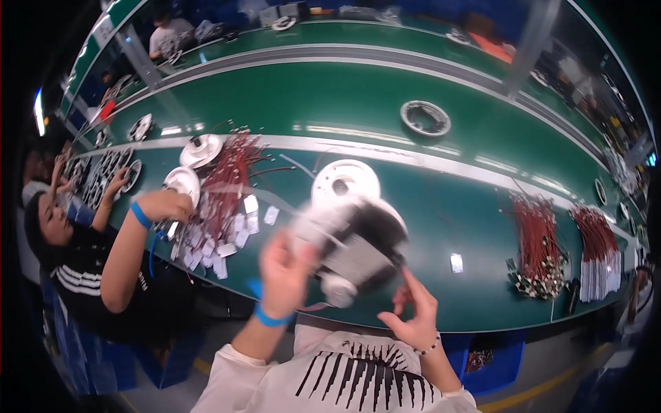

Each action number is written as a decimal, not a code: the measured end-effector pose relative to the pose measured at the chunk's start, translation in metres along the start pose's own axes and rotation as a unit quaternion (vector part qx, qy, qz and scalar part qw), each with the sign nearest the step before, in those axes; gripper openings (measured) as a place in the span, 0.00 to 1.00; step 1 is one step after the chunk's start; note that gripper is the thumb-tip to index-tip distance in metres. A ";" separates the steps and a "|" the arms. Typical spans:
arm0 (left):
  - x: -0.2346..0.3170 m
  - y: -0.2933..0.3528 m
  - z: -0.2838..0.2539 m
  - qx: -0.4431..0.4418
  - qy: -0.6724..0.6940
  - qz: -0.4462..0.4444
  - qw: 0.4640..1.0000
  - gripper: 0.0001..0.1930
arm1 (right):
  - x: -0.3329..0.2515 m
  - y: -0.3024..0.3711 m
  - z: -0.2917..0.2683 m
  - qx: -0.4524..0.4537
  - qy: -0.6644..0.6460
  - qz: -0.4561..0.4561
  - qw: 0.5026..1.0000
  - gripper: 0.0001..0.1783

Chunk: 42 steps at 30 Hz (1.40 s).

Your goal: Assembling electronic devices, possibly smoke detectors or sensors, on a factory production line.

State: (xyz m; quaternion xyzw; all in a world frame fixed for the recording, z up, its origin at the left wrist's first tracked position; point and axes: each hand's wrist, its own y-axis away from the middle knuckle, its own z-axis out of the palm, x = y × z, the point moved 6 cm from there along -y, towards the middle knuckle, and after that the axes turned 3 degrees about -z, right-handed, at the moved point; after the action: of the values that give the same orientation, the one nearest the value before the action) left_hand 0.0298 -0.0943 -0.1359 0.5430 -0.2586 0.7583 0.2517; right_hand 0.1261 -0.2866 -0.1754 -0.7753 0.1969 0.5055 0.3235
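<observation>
In front of my body is a round white-and-black housing (385,227), tilted and smeared by motion, with a grey block and a small white knob on it. My left hand (282,272), blurred and wearing a blue wristband, closes on the housing's left side. My right hand (415,313), with a beaded bracelet, has its fingers spread. Its forefinger is at the housing's lower right edge; whether it touches cannot be told. Behind the housing lies a white round cover (346,180) with a dark hole in its middle.
A small white card (456,263) lies right on the green table (475,310). Farther right are bundles of red-brown wires (537,241). Another wire heap (231,168) with white tags lies left, where a co-worker's arm (127,255) reaches in. A ring (425,118) rests beyond the rail.
</observation>
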 end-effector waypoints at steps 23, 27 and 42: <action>-0.059 0.048 0.045 -0.522 -0.341 -0.231 0.747 0.27 | -0.008 -0.037 -0.051 0.066 0.202 -0.069 0.975 0.07; -0.029 0.037 0.031 -0.489 -0.388 -0.146 0.767 0.13 | -0.015 -0.035 -0.044 0.086 0.127 -0.152 0.976 0.10; 0.027 -0.003 0.079 -0.254 -0.365 0.121 0.888 0.17 | -0.038 -0.038 0.005 -0.020 0.047 -0.168 0.984 0.09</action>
State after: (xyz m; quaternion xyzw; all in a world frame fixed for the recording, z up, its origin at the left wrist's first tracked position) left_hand 0.0788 -0.1417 -0.0878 0.6638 -0.5793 0.4396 0.1749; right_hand 0.1306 -0.2570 -0.1305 -0.8264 0.0687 0.4110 0.3788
